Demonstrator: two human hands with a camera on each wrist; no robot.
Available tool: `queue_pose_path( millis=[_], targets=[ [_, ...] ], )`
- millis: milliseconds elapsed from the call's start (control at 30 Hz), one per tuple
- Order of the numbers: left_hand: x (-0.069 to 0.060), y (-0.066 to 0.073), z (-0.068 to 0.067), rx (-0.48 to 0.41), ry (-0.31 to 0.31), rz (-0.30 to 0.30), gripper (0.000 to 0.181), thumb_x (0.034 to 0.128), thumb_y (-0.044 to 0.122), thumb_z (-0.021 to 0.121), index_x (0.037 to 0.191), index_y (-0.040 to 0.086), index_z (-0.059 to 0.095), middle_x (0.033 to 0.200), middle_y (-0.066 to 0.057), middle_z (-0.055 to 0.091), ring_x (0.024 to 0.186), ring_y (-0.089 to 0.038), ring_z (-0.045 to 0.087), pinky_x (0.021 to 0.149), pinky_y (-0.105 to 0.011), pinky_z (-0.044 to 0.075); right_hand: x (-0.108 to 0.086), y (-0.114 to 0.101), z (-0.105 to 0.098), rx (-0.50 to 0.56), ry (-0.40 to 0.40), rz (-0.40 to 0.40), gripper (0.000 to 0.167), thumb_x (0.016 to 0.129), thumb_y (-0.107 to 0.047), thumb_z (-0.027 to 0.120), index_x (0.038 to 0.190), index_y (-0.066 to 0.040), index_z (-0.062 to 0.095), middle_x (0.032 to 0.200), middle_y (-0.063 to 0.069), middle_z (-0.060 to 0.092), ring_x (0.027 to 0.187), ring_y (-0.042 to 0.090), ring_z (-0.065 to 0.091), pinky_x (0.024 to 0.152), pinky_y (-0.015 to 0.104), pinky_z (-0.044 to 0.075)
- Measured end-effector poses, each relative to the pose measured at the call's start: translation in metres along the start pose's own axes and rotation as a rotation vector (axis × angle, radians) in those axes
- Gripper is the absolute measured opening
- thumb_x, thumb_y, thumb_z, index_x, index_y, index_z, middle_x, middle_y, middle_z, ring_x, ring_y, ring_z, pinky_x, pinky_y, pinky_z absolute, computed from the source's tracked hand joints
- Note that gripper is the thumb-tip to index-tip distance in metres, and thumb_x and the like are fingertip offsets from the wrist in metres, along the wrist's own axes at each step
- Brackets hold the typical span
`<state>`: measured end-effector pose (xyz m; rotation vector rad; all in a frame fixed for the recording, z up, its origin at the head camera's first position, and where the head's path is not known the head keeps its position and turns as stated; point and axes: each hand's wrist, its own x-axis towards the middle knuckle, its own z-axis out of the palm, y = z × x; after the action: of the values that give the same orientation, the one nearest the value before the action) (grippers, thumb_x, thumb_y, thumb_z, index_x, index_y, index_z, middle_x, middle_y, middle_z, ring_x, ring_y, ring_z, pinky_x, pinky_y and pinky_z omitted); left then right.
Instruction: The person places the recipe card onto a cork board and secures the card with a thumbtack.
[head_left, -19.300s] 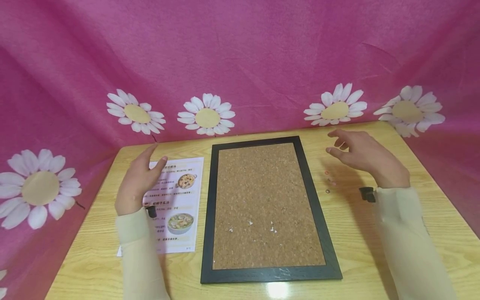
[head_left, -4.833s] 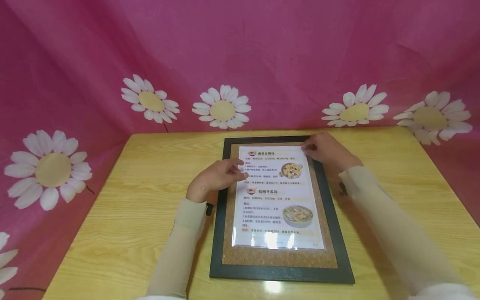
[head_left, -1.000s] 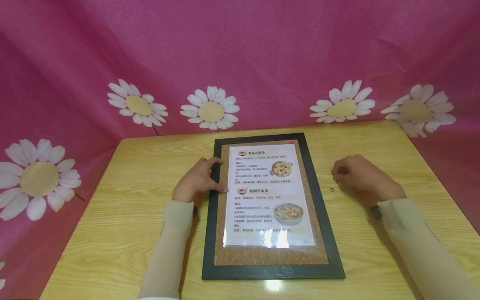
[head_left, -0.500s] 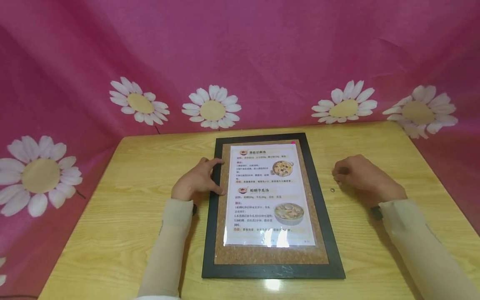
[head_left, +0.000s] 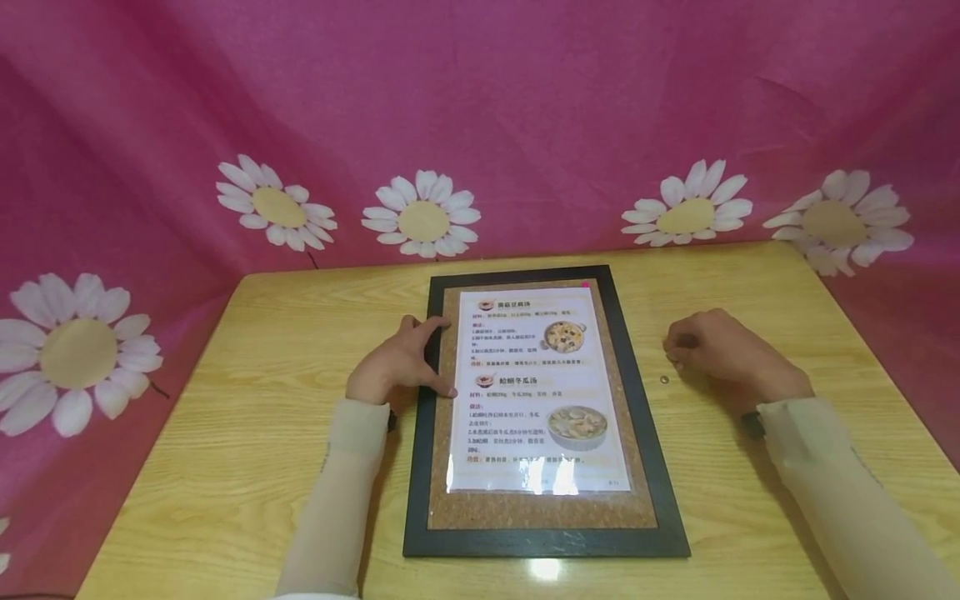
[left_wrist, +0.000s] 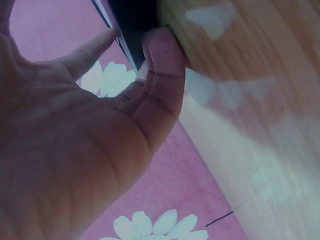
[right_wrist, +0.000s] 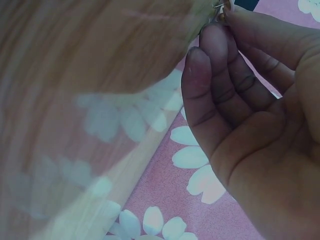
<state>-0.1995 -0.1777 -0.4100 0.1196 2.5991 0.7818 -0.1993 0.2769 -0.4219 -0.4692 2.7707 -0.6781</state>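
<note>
A laminated recipe sheet [head_left: 517, 417] lies on a black-framed cork board [head_left: 547, 543]. A pink thumbtack [head_left: 585, 285] sits at its upper right corner. My left hand [head_left: 390, 360] holds the board's left side, thumb and index finger over the frame; in the left wrist view, other fingers curl at the black frame edge [left_wrist: 132, 25]. To the right of the board, my right hand [head_left: 723, 350] pinches a small thumbtack [right_wrist: 219, 6], its metal point visible in the right wrist view. Just below those fingertips, another small tack [head_left: 664, 380] lies on the table.
The wooden table [head_left: 247, 467] carries the board at its middle. Behind it and along the sides hangs a pink cloth [head_left: 480, 100] printed with white daisies. Light glares off the sheet's lower part.
The sheet has gone from the table's left onto the board, and the pink tack now shows at its corner. My right hand has moved from that corner to the tacks. The last second shows almost no motion.
</note>
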Motion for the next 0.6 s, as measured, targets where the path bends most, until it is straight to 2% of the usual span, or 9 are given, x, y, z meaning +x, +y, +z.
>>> queue_pose_path(
  millis=[167, 367, 433, 600],
  targets=[
    [-0.0012, 0.0005, -0.0026, 0.004, -0.035, -0.001, 0.110, 0.0715, 0.019, 0.096, 0.162, 0.026, 0.035, 0.151, -0.019, 0.035, 0.130, -0.038, 0.047, 0.112, -0.059, 0.046, 0.0000, -0.0002, -0.0001, 0.004, 0.003, 0.000, 0.007, 0.097, -0.013, 0.072, 0.097, -0.018, 0.077, 0.091, 0.001, 0.069, 0.091, 0.022, 0.060, 0.082, 0.038, 0.051],
    [-0.0070, 0.0052, -0.0029, -0.009, -0.072, -0.047, 0.108, 0.0745, 0.015, 0.093, 0.163, 0.030, 0.032, 0.153, -0.019, 0.030, 0.129, -0.039, 0.046, 0.110, -0.059, 0.046, 0.0019, -0.0014, 0.0005, 0.001, -0.002, 0.002, 0.008, 0.096, -0.012, 0.072, 0.097, -0.018, 0.077, 0.091, 0.001, 0.069, 0.091, 0.022, 0.060, 0.083, 0.038, 0.051],
    [-0.0074, 0.0060, -0.0025, -0.017, -0.067, -0.050, 0.109, 0.0738, 0.015, 0.093, 0.163, 0.030, 0.032, 0.153, -0.019, 0.030, 0.129, -0.040, 0.046, 0.109, -0.058, 0.047, 0.0021, -0.0017, 0.0006, 0.006, -0.005, 0.005, 0.007, 0.096, -0.013, 0.072, 0.097, -0.018, 0.077, 0.091, 0.001, 0.069, 0.090, 0.022, 0.060, 0.082, 0.038, 0.051],
    [-0.0056, 0.0050, -0.0002, -0.010, -0.042, -0.013, 0.113, 0.0706, 0.020, 0.096, 0.162, 0.028, 0.032, 0.150, -0.022, 0.031, 0.124, -0.041, 0.051, 0.107, -0.057, 0.049, 0.0017, -0.0013, 0.0007, 0.016, -0.011, 0.017, 0.008, 0.097, -0.013, 0.071, 0.095, -0.019, 0.076, 0.091, 0.001, 0.068, 0.091, 0.023, 0.059, 0.082, 0.038, 0.050]
  ],
)
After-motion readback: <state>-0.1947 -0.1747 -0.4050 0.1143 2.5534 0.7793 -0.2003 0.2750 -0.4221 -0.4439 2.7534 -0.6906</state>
